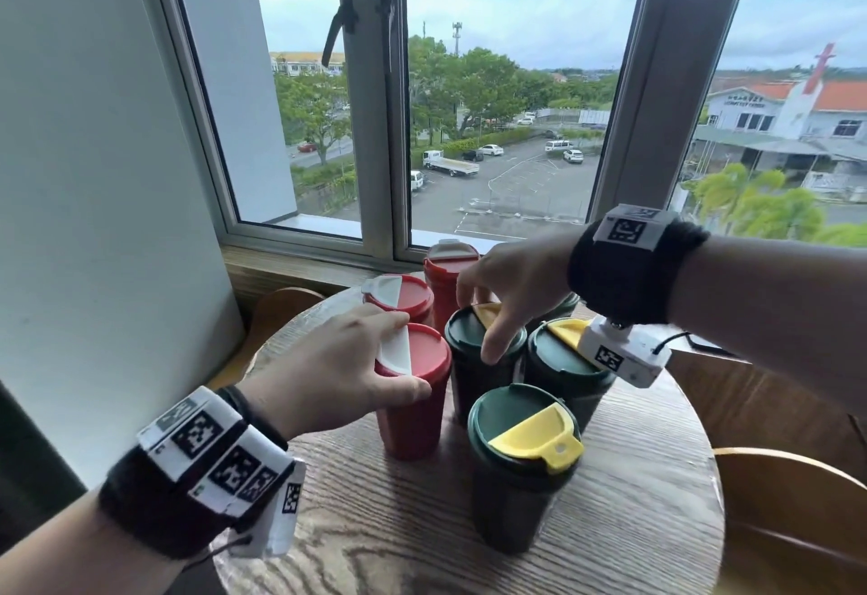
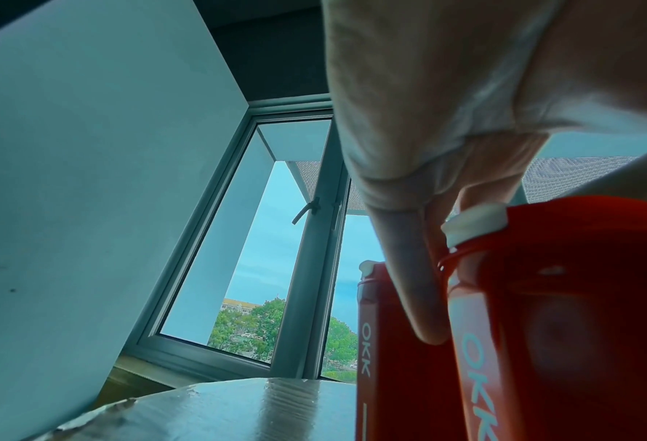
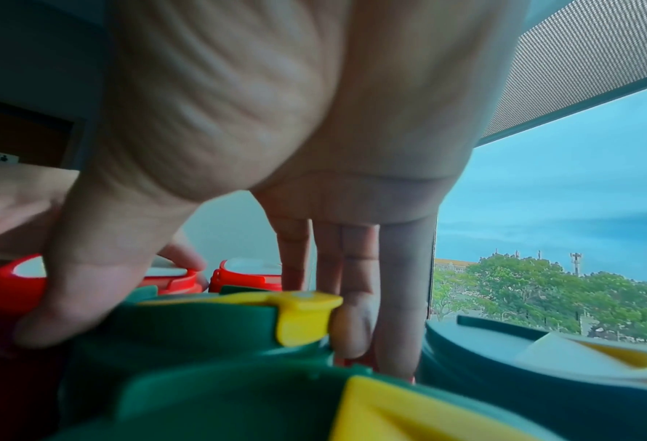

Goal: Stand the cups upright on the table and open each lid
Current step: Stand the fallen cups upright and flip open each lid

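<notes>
Several lidded cups stand upright on a round wooden table (image 1: 610, 524). My left hand (image 1: 356, 355) grips the top of the nearest red cup (image 1: 415, 416), fingers over its white flap (image 1: 396, 350), thumb on the front rim. In the left wrist view a finger (image 2: 409, 268) hangs beside that red cup (image 2: 560, 313), under its white tab (image 2: 477, 220). My right hand (image 1: 506, 294) holds the lid of the middle green cup (image 1: 469, 341). There the thumb (image 3: 88, 283) presses one side of the lid (image 3: 201, 328) and fingertips (image 3: 352, 328) touch the yellow tab (image 3: 303, 310).
Two more red cups (image 1: 403, 296) (image 1: 450, 261) stand behind, and green cups stand at the front (image 1: 516, 454), right (image 1: 563, 369) and back right (image 1: 563, 306). A window sill (image 1: 300, 266) and wall (image 1: 94, 172) close off the back and left. A wooden chair (image 1: 797, 500) is at the right.
</notes>
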`<state>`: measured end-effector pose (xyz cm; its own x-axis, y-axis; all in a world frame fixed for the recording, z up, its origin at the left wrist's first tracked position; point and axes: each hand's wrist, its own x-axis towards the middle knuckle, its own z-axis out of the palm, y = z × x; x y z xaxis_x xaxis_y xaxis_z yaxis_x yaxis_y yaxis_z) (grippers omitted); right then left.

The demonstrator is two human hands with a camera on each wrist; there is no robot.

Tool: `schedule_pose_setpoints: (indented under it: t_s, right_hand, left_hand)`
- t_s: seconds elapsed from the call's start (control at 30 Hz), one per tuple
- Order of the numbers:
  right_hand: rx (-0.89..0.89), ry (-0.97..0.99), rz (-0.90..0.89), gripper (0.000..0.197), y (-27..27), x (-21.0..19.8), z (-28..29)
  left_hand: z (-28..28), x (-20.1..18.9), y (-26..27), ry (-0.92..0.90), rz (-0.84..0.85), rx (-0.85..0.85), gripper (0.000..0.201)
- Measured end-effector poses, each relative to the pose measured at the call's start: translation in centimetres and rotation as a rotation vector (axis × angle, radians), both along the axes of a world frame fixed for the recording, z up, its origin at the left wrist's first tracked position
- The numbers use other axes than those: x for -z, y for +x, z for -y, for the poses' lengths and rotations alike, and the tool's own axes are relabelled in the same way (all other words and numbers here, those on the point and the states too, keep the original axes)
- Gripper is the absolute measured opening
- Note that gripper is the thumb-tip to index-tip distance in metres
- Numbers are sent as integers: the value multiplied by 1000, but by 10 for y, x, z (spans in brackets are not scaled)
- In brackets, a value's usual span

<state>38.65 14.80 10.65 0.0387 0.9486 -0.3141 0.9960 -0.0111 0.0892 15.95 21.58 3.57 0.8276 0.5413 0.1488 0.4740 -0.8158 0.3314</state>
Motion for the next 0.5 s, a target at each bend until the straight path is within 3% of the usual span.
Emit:
schedule_pose_setpoints:
  t_s: [0.17, 0.33, 0.5]
  right_hand:
    - [-1, 46, -61, 86, 14, -14, 10]
    - [38, 45, -149, 65, 38, -26, 48]
    - [-9, 0, -49, 84, 49, -7, 84]
  left_hand:
    - [0, -4, -5, 45, 30, 3, 92]
    - [23, -22, -5, 153, 162, 93, 80]
    - [70, -37, 10, 172, 113, 273, 81]
